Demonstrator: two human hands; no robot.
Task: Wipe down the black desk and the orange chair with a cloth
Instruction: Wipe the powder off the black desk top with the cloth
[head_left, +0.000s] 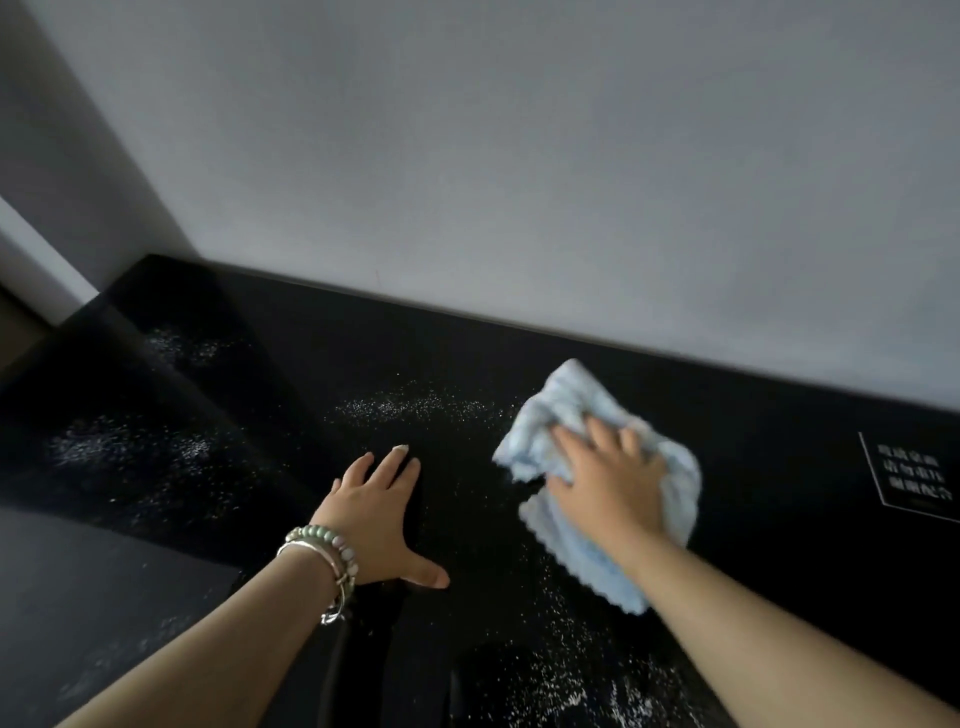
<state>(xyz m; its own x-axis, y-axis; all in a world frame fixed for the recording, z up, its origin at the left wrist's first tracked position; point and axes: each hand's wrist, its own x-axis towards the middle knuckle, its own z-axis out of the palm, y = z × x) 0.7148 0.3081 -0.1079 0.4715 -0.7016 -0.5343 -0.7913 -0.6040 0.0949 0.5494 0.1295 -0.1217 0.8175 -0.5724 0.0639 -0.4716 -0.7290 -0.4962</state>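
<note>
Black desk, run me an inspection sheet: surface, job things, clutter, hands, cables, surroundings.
Surface: black desk, glossy, white specks scattered at the left, middle and near edge.
Job's things: light blue cloth, crumpled, on the desk; orange chair not in view.
Clutter: nothing seen; white-printed label at far right.
Hands: left hand flat on the desk, bracelets on its wrist; right hand presses the cloth, fingers spread.
Cables: nothing seen.
Surroundings: plain grey wall behind the desk.

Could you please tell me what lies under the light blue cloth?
The cloth lies on the black desk, with the right hand pressing on top. Whether any white specks lie beneath cannot be seen; the cloth covers that patch.
</note>
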